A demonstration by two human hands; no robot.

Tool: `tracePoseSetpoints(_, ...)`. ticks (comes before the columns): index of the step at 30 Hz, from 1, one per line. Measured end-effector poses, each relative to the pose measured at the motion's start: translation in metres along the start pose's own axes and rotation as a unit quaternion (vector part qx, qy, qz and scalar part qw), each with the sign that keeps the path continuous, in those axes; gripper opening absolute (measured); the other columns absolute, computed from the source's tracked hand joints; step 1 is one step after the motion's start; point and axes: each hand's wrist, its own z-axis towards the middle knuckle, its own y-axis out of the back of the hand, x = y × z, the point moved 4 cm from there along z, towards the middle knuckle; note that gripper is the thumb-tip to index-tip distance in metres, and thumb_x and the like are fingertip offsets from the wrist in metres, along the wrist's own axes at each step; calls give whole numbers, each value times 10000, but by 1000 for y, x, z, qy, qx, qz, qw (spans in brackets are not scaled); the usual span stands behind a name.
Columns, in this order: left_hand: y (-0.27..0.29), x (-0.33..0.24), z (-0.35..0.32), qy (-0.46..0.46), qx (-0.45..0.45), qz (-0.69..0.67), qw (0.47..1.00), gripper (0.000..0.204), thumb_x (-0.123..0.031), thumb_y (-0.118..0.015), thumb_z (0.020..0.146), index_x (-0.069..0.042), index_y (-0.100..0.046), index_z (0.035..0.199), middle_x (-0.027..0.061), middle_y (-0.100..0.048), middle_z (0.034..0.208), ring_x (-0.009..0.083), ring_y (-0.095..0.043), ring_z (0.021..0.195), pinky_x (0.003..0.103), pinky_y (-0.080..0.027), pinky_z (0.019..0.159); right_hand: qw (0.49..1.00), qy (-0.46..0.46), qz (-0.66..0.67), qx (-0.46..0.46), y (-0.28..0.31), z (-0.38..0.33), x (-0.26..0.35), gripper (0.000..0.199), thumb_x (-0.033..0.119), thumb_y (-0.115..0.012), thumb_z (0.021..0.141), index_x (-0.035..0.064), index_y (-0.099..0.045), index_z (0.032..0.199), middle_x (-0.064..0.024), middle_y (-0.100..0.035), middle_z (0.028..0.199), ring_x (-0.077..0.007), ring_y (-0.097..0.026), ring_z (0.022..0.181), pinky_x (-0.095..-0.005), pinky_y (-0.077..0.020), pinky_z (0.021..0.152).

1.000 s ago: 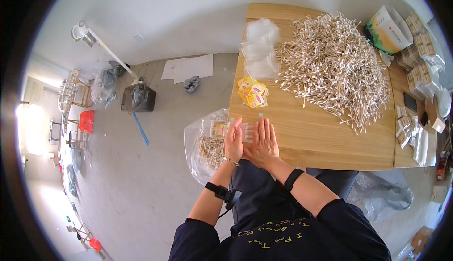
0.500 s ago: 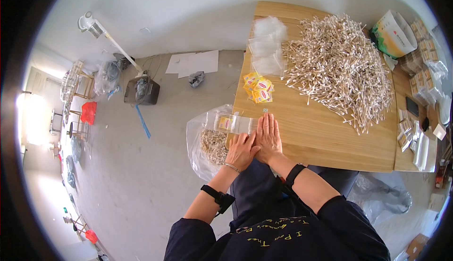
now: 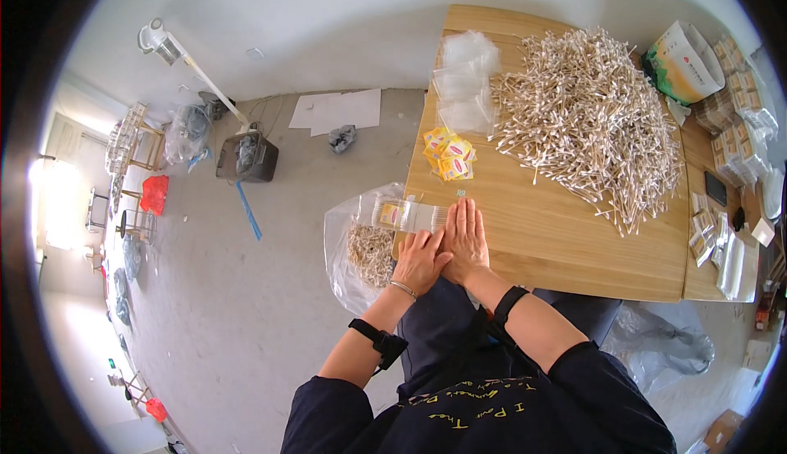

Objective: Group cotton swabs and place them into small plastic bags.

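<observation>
A clear plastic packet of cotton swabs (image 3: 414, 215) with a yellow label card lies at the table's left front corner, one end past the edge. On its near side rests my left hand (image 3: 420, 260), fingers bent and pressed down, thumb stretched toward my other hand. My right hand (image 3: 466, 245) lies flat over the packet's right end, its straight fingers side by side and pointing away from me. What lies beneath both palms is hidden. Beyond them sit loose yellow and white label cards (image 3: 449, 155) and a stack of clear plastic bags (image 3: 465, 85).
A large heap of loose cotton swabs (image 3: 590, 118) covers the table's far right. Below the left edge, a clear bag (image 3: 340, 249) holds more swabs. A white bucket (image 3: 684, 60), packed boxes (image 3: 738, 150) and a dark phone (image 3: 716, 187) stand at right. A bin (image 3: 261, 159) stands on the floor.
</observation>
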Motion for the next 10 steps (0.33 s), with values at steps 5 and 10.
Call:
tracePoseSetpoints(5,1,-3,4,-4,0,-12,1000,595,-464,-509,888,-88,-443,1344,124,-510,1113,328,-472,1046,443,-370,880,1000,0,18,-16,-2,0,-1,779,346,-431,874,-98,-122,1434,-274,-50,1517,-394,14,1426,-456,-11,1159)
tracePoseSetpoints(10,1,-3,8,33,42,19,998,663,-497,-505,881,-100,-373,1395,131,-511,1136,322,-473,1075,438,-365,896,1000,3,23,-9,-2,1,0,784,362,-432,879,-97,-120,1434,-272,-42,1519,-393,11,1426,-470,-8,1157)
